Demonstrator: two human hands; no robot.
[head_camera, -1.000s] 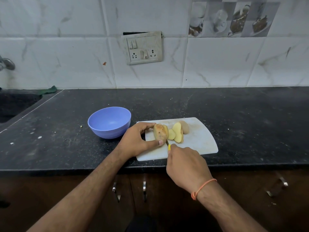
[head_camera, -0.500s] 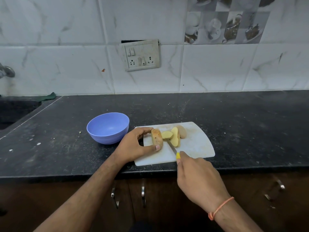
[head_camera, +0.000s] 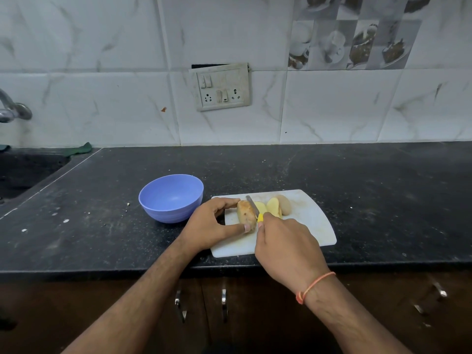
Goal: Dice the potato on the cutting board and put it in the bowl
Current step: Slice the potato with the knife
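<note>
A white cutting board (head_camera: 311, 226) lies near the counter's front edge. On it, my left hand (head_camera: 209, 226) pinches an unpeeled potato piece (head_camera: 245, 212) between forefinger and thumb. My right hand (head_camera: 286, 241) grips a knife (head_camera: 253, 206) with a yellow handle; its blade lies along the right side of that piece. Several cut slices (head_camera: 273, 206) and a skin-side end piece (head_camera: 284, 204) lean together just right of the blade. An empty blue bowl (head_camera: 171, 198) stands left of the board.
The black stone counter (head_camera: 370, 190) extends far to the right and behind the board. A sink (head_camera: 23, 172) with a tap (head_camera: 10, 111) sits at far left. A switch panel (head_camera: 221, 86) is on the tiled wall. Cupboard handles (head_camera: 223, 300) show below the counter.
My right hand has moved the knife forward and up against the held potato piece. My left hand keeps its pinch on the piece.
</note>
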